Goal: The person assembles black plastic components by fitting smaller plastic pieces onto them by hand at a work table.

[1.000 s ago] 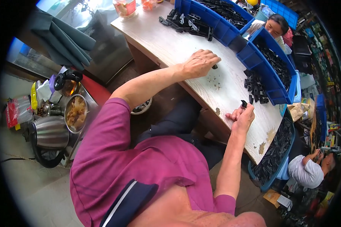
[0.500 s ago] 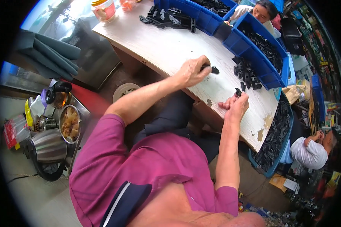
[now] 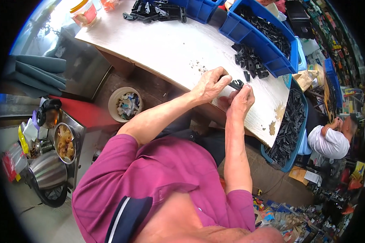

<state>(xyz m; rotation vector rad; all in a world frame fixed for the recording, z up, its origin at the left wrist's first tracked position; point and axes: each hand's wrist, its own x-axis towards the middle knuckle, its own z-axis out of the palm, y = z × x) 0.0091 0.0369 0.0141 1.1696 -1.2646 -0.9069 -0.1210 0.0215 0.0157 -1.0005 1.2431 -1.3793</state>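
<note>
Over the near edge of the white table (image 3: 166,52), my two hands meet around small black plastic parts (image 3: 236,84). My left hand (image 3: 211,84) pinches one side, thumb and forefinger closed. From the other side my right hand (image 3: 240,100) grips with its thumb on top and the fingers curled below. Whether the black pieces are joined or merely touching I cannot tell, since the fingers cover much of them. Beyond my right hand lies a loose pile of black parts (image 3: 250,62) on the tabletop.
Blue bins (image 3: 267,56) of black parts stand along the far side. Another black heap (image 3: 154,12) lies far left near a jar (image 3: 84,14). A filled tub (image 3: 286,162) sits right of the table, a waste bucket (image 3: 125,91) left. A co-worker (image 3: 328,139) sits at far right.
My hands have come together, the left moving right and the right moving slightly left, bringing their black parts into contact or nearly so. The whole view has shifted a little.
</note>
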